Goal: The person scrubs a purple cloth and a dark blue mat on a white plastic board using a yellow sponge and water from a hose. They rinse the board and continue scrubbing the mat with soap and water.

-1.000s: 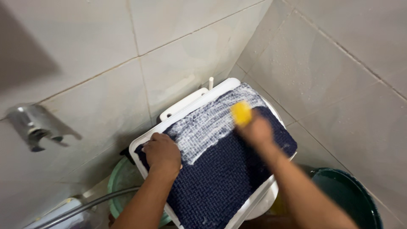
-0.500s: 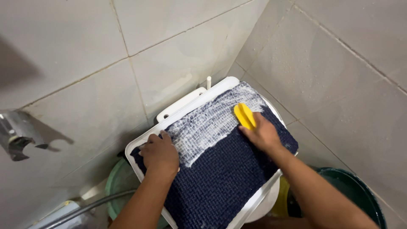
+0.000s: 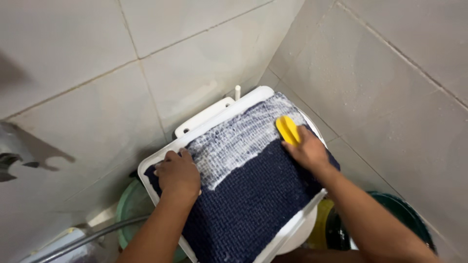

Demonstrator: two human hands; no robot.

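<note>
Right hand (image 3: 308, 152), fingers clamped on yellow brush (image 3: 288, 130), slid slightly down-right since half second ago; stroke mid-pass. Left hand (image 3: 178, 173), fingers pressed flat, stays pinning navy mat (image 3: 253, 195) on white toilet tank lid (image 3: 204, 117). Soapy far half (image 3: 239, 141) lathered, near half unscrubbed.

The mat (image 3: 253, 195) lies on the tray (image 3: 214, 127), which sits in the corner where two tiled walls meet; the left hand (image 3: 178, 173) presses on the mat's left end; the right hand (image 3: 308, 152) rests on its right end, gripping the brush (image 3: 288, 130) against the mat's far side; one basin (image 3: 127, 214) stands below the tray's left, a bucket (image 3: 409, 219) below its right; a hose (image 3: 92, 238) runs left of the basin.
</note>
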